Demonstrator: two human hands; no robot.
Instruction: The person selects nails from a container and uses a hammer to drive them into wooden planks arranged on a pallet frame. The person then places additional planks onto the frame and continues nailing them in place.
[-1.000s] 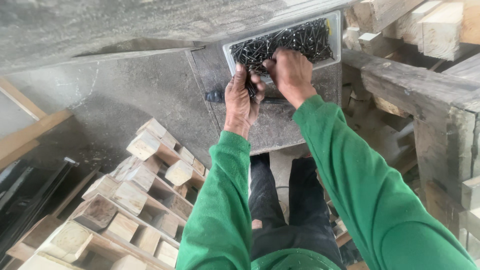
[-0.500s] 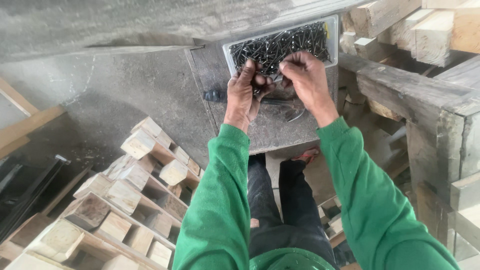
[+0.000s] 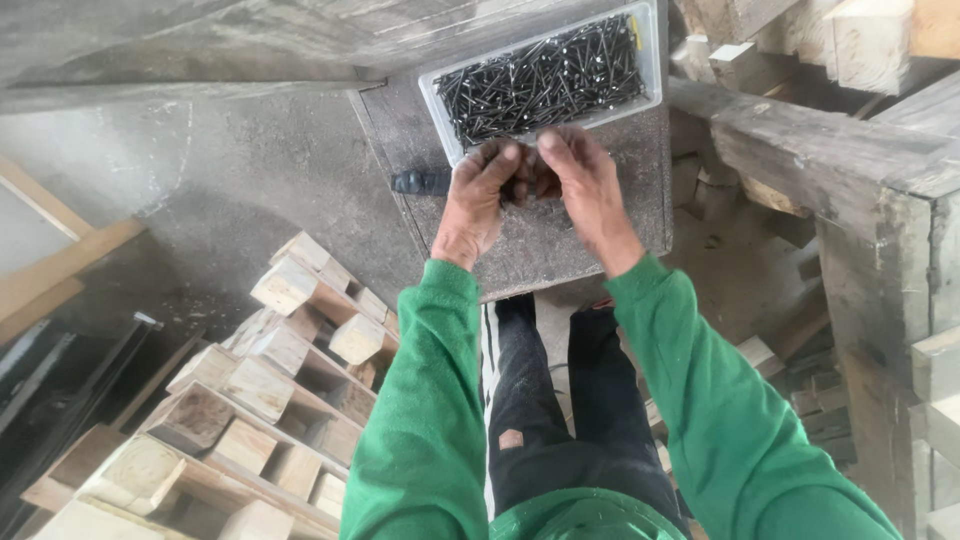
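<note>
Nearest the camera are the person's green sleeves (image 3: pixel 420 420) and dark trousers (image 3: pixel 540 420), seen from above as the person stands at the near edge of a grey worktable (image 3: pixel 600 250). To the left, below the table, lies a stack of wooden pallet frames (image 3: pixel 230 400) with pale square blocks showing at their ends. To the right, rough grey timber beams (image 3: pixel 850 170) run past the right edge of the table.

Above the middle of the tabletop, the two hands meet. The left hand (image 3: pixel 478 200) is curled, its fingers bent inward and pinched narrow; something dark shows between the two hands, probably a few nails, though the pictures do not show clearly how many or which hand holds them. The right hand (image 3: pixel 585 185) is just beside it, fingertips touching or nearly touching those of the left, its fingers likewise drawn together and bent down. A small dark object (image 3: pixel 420 182) lies on the table near its left edge, just left of the left hand; what it is cannot be told.

Just beyond the hands, at the far edge of the table, sits a shallow clear plastic tray (image 3: pixel 440 95) filled with dark nails (image 3: pixel 545 75), lying heaped in all directions. The tray is slightly askew to the table's edges.
</note>
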